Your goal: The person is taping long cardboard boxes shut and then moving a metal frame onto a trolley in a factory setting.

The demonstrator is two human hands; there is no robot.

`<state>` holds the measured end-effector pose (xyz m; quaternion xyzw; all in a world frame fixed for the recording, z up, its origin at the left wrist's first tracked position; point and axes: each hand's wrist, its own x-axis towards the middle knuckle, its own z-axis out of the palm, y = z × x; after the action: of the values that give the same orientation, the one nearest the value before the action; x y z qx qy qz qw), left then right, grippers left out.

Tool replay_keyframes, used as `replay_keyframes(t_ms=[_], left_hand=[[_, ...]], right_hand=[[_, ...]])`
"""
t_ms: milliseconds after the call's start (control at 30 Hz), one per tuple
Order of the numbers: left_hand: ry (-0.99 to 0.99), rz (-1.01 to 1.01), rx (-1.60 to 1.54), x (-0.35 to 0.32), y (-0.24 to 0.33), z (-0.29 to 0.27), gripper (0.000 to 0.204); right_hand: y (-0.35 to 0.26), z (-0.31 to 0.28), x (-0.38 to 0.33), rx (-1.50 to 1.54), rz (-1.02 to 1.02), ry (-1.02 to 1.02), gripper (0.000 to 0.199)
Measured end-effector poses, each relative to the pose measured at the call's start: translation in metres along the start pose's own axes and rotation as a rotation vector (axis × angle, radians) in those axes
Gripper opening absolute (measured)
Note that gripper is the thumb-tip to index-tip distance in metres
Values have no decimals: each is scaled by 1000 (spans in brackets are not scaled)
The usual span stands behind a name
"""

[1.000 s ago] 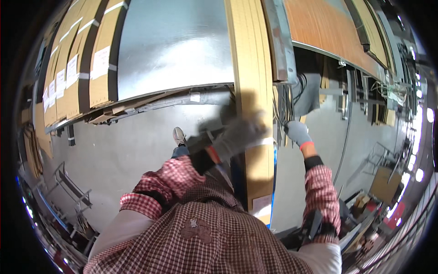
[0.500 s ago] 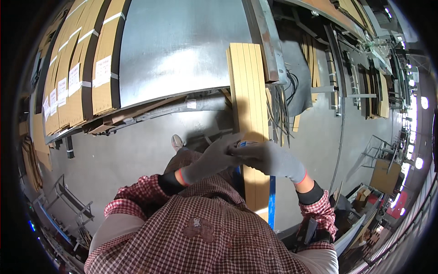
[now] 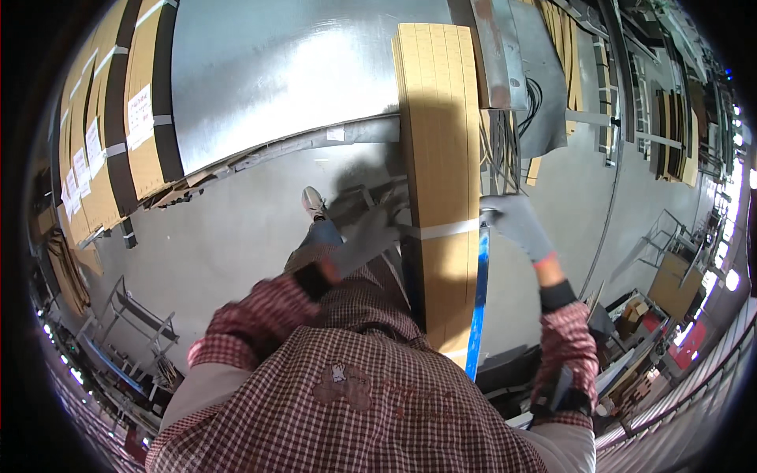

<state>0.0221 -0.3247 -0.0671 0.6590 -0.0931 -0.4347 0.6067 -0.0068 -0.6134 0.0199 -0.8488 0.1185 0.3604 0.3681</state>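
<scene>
A long stack of narrow brown boards [image 3: 441,150] stretches away in front of me. Across it runs a strip of pale tape [image 3: 448,230], lying flat over the top. Gloved in grey, my left hand [image 3: 369,240] is by the stack's left side at one end of the strip; motion blurs its fingers. My right hand [image 3: 516,225], in a matching glove, is at the right side with bent fingers closed at the strip's other end. What lies beneath those fingers is mostly hidden. Another pale band [image 3: 456,354] crosses the stack's near end.
A shiny metal-topped table [image 3: 276,79] lies ahead, with banded, labelled board bundles [image 3: 146,102] at its left. Beneath the stack's right edge shows a blue support [image 3: 478,315]. Dark thin strips [image 3: 498,158] hang beyond my right hand. A metal frame stand [image 3: 138,315] is at far left.
My hands were together above the stack around a small object with blue and white on it. They have parted to either side, and a tape strip now spans the boards. My view has shifted.
</scene>
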Motion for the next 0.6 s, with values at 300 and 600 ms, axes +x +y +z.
replay_keyframes(t_ms=[300,600], left_hand=[[-510,54,714,98,-99,31,27],[-342,327,-71,-6,15,-46,37]], right_hand=[[-44,32,10,482,83,730,34],[-76,139,-17,-407,23,917,88]])
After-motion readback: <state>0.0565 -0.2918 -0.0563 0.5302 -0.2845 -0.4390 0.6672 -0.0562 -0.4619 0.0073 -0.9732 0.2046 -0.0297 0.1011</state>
